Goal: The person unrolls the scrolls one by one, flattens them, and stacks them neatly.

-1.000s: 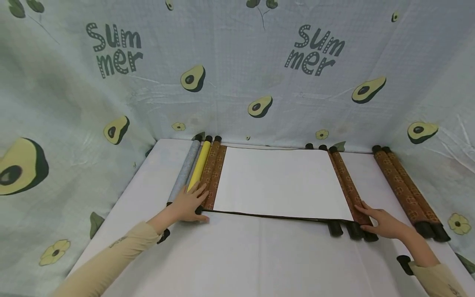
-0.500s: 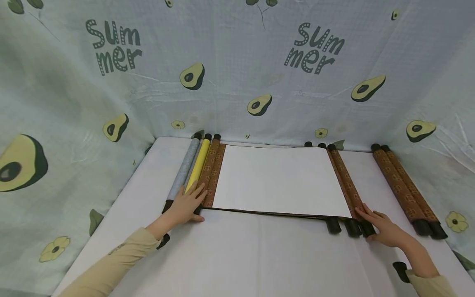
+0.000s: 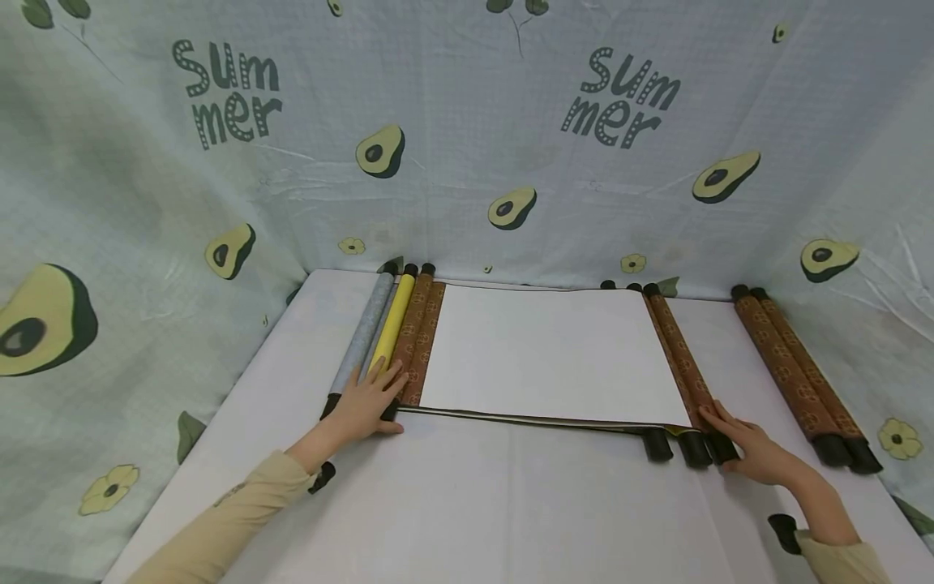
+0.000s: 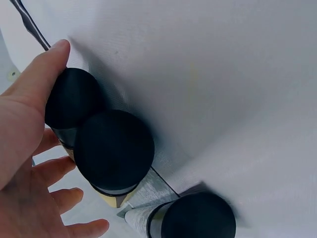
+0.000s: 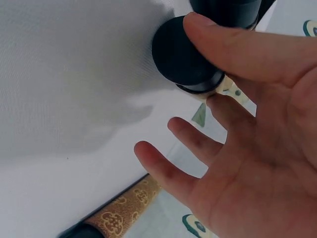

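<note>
Stacked hanging scrolls lie partly unrolled, a white sheet [image 3: 554, 357] showing between their rolled ends. My left hand [image 3: 361, 410] rests with spread fingers across the near ends of the yellow roll [image 3: 394, 320] and a brown patterned roll [image 3: 414, 320]. In the left wrist view its thumb lies against a black knob [image 4: 74, 96], beside a second knob [image 4: 114, 148]. At the other side, my right hand [image 3: 759, 450] touches the near end of the right brown roll [image 3: 682, 357]. Its thumb lies on that roll's black knob [image 5: 181, 52], the other fingers extended and spread.
A grey-blue roll [image 3: 365, 328] lies left of the yellow one. Two brown patterned rolls [image 3: 788, 365] lie together at the far right. The white tabletop [image 3: 467, 503] meets a cloth backdrop [image 3: 467, 122] printed with avocados at the back.
My right hand has shifted slightly toward the near right, its thumb moving off the top of the brown roll to the knob end. My left hand stays almost in place.
</note>
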Available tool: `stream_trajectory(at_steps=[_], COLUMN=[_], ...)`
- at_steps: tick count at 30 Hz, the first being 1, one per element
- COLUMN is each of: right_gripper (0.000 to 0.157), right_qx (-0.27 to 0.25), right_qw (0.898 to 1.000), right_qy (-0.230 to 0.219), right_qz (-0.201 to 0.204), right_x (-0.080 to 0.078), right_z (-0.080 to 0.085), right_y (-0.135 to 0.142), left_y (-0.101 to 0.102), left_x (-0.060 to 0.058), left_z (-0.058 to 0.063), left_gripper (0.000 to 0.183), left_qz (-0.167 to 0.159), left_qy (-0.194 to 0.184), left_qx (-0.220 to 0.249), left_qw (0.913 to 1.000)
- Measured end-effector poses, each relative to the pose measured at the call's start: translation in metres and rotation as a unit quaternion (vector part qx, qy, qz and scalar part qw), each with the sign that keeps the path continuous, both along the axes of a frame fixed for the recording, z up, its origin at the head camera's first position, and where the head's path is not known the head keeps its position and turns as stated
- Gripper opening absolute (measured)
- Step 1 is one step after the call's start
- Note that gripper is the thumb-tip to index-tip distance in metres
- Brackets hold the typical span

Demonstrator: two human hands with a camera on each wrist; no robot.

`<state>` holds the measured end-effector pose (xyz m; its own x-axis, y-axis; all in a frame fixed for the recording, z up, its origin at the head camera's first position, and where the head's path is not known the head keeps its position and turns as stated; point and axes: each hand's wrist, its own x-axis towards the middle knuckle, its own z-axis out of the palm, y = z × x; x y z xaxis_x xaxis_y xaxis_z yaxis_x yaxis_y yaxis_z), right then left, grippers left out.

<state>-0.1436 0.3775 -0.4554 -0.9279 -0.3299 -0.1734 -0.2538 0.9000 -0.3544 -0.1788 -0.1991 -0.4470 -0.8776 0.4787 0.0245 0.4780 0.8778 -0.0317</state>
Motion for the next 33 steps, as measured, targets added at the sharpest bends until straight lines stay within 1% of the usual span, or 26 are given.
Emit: stream_trajectory(at_steps=[4,7,10,13,17,20,22,26,30,33], right_gripper=[0.089,0.078,0.066,0.063,0.063,0.061,0.058,0.052,0.047,0.048], right_qx=[-0.009,-0.001,0.026,0.044,0.041,0.034,0.031,0.023,0.025,0.034], right_qw=[1.0,1.0,0.998,0.993,0.984,0.975,0.97,0.961,0.956,0.951], right_qy=[-0.004,0.004,0.021,0.04,0.082,0.122,0.139,0.147,0.15,0.151], right_qz=[0.008,-0.007,-0.048,-0.101,-0.156,-0.181,-0.199,-0.232,-0.253,-0.268], right_x=[0.0,0.0,-0.001,-0.003,-0.004,-0.006,-0.007,-0.01,-0.013,-0.015], right_z=[0.005,0.012,0.018,0.022,0.022,0.018,0.015,0.014,0.016,0.016], right_y=[0.003,0.008,0.017,0.029,0.046,0.057,0.063,0.072,0.078,0.081], left_y=[0.001,0.004,0.007,0.009,0.011,0.013,0.016,0.022,0.03,0.036], left_x=[0.003,0.006,0.008,0.01,0.012,0.014,0.014,0.015,0.017,0.018], left_z=[0.0,0.002,0.004,0.004,0.004,0.004,0.004,0.007,0.008,0.008], left_gripper=[0.077,0.069,0.062,0.057,0.053,0.051,0.049,0.044,0.037,0.031], left_qz=[0.001,0.0,0.001,0.004,0.002,-0.007,-0.015,-0.04,-0.077,-0.108], left_qy=[-0.012,-0.012,-0.011,-0.013,-0.009,0.007,0.02,0.051,0.085,0.113], left_qx=[0.008,0.015,0.025,0.039,0.054,0.067,0.082,0.115,0.157,0.177], left_qw=[0.9999,0.9998,0.9996,0.9991,0.9985,0.9977,0.9964,0.9912,0.9809,0.9716])
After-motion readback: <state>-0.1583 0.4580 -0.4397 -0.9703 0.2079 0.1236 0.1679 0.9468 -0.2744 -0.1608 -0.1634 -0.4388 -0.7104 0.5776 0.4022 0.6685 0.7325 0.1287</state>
